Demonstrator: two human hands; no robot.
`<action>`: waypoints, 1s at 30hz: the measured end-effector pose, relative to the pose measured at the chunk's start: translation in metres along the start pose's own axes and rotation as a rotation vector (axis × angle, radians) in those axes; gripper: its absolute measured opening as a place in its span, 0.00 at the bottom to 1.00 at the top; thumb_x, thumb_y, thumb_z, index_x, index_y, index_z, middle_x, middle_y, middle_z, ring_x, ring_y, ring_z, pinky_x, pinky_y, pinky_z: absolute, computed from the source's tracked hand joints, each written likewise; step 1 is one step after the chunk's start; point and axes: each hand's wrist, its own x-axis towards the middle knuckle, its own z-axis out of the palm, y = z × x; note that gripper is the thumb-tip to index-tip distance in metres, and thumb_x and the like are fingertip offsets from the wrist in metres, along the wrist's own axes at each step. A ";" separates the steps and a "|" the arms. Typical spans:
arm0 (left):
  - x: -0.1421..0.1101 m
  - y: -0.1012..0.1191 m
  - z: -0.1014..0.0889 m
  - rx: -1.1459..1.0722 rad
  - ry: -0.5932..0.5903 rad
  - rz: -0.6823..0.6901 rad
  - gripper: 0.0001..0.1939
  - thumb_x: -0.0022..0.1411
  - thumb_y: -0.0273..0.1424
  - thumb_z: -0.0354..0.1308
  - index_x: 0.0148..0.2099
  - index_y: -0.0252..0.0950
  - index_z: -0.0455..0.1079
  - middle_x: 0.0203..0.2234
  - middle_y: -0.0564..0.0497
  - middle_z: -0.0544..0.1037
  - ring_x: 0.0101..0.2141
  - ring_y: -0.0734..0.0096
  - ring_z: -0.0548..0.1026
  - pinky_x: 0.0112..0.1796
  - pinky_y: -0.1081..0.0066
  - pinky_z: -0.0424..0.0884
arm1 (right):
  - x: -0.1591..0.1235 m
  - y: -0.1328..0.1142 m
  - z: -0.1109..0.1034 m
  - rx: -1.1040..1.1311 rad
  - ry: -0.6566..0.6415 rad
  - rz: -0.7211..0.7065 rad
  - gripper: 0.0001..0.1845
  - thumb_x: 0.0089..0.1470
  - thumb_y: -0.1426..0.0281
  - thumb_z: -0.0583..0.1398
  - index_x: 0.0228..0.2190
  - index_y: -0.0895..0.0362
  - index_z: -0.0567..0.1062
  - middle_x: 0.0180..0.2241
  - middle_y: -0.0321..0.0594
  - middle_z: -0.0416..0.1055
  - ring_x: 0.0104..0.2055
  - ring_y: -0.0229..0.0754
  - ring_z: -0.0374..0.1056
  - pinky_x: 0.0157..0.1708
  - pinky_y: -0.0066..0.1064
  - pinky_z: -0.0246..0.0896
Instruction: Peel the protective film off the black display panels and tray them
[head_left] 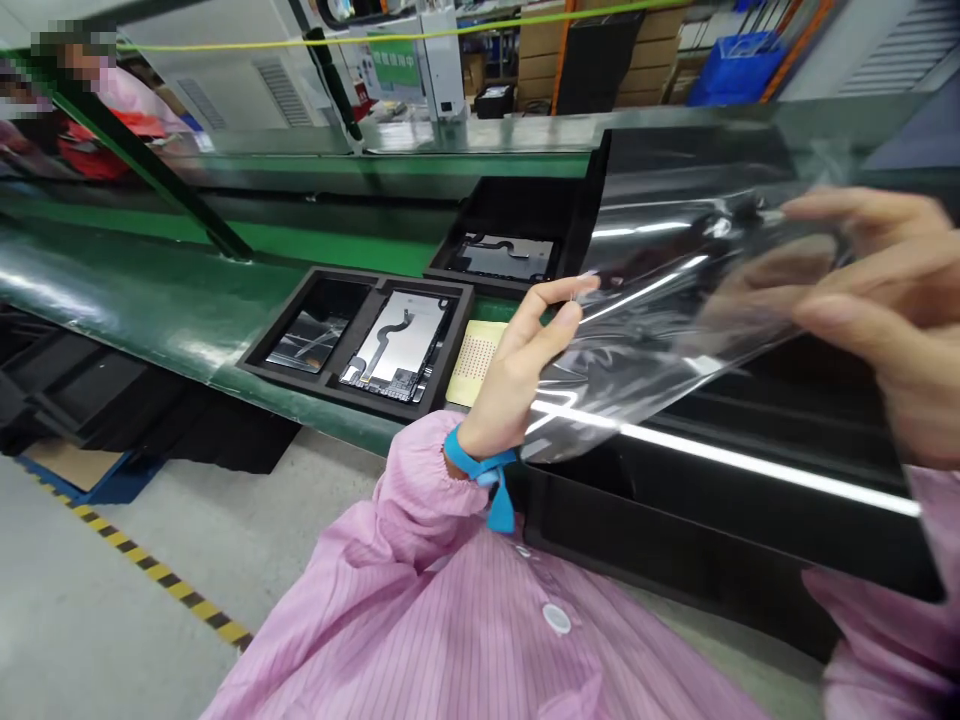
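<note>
A clear plastic film [637, 330] stretches between my two hands above a glossy black panel [750, 480]. My left hand [525, 360], with a blue band round its wrist, pinches the film's left edge between thumb and fingers. On the other side, my right hand [892, 290] has its fingers closed on the film's right part, slightly blurred. Light streaks reflect off both film and panel. The panel lies over a black tray [675, 560], whose inside is largely hidden.
Left of my hands, a black foam tray [255, 362] holds a dark screen and a silver device part with a ribbon cable. Behind it sits another black tray [480, 195]. A yellow dotted sheet [474, 355] lies beside my left hand. A green post [150, 150] slants over the green bench [150, 290].
</note>
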 end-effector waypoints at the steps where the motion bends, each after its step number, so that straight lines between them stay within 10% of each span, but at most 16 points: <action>1: 0.000 -0.001 -0.009 -0.011 0.025 -0.032 0.10 0.64 0.33 0.54 0.46 0.40 0.71 0.32 0.55 0.77 0.41 0.65 0.78 0.45 0.64 0.74 | 0.002 0.001 0.003 0.013 -0.092 -0.034 0.12 0.50 0.63 0.67 0.23 0.56 0.72 0.50 0.36 0.68 0.57 0.45 0.61 0.62 0.43 0.47; 4: -0.001 -0.004 -0.046 -0.047 0.156 -0.042 0.13 0.59 0.32 0.59 0.48 0.41 0.71 0.36 0.55 0.79 0.37 0.66 0.79 0.42 0.65 0.74 | 0.008 0.009 0.021 0.057 -0.351 -0.024 0.05 0.51 0.68 0.65 0.32 0.54 0.75 0.56 0.38 0.62 0.61 0.44 0.56 0.64 0.43 0.46; 8: -0.009 -0.002 -0.107 0.026 0.422 0.168 0.25 0.52 0.29 0.64 0.53 0.42 0.68 0.42 0.52 0.79 0.43 0.65 0.78 0.48 0.67 0.71 | 0.006 0.041 0.069 0.169 -0.408 0.118 0.21 0.55 0.63 0.61 0.50 0.50 0.67 0.57 0.40 0.60 0.59 0.43 0.58 0.57 0.40 0.60; 12: -0.031 0.011 -0.148 0.136 0.640 0.424 0.26 0.54 0.28 0.63 0.55 0.44 0.66 0.45 0.57 0.78 0.47 0.69 0.75 0.52 0.71 0.67 | -0.012 0.087 0.133 -0.111 -0.642 0.231 0.10 0.56 0.69 0.59 0.40 0.59 0.72 0.44 0.44 0.70 0.47 0.44 0.68 0.51 0.40 0.64; 19: -0.070 0.018 -0.179 0.171 0.873 0.705 0.17 0.44 0.20 0.59 0.40 0.34 0.72 0.30 0.58 0.79 0.31 0.77 0.75 0.40 0.75 0.68 | -0.049 0.136 0.208 -0.313 -0.876 0.341 0.12 0.61 0.66 0.58 0.41 0.64 0.71 0.37 0.40 0.69 0.40 0.37 0.68 0.44 0.36 0.67; 24: -0.083 0.006 -0.193 0.205 0.943 0.778 0.07 0.37 0.20 0.59 0.24 0.32 0.67 0.20 0.60 0.70 0.22 0.83 0.67 0.29 0.79 0.62 | -0.057 0.134 0.217 -0.436 -0.881 0.357 0.14 0.62 0.66 0.56 0.46 0.62 0.69 0.41 0.42 0.68 0.43 0.39 0.67 0.45 0.38 0.67; 30: -0.085 -0.003 -0.184 0.146 0.761 0.676 0.06 0.38 0.21 0.60 0.22 0.33 0.67 0.17 0.57 0.74 0.19 0.81 0.68 0.25 0.78 0.62 | -0.059 0.124 0.217 -0.557 -0.918 0.308 0.15 0.63 0.66 0.55 0.48 0.61 0.69 0.42 0.43 0.68 0.43 0.40 0.67 0.46 0.38 0.67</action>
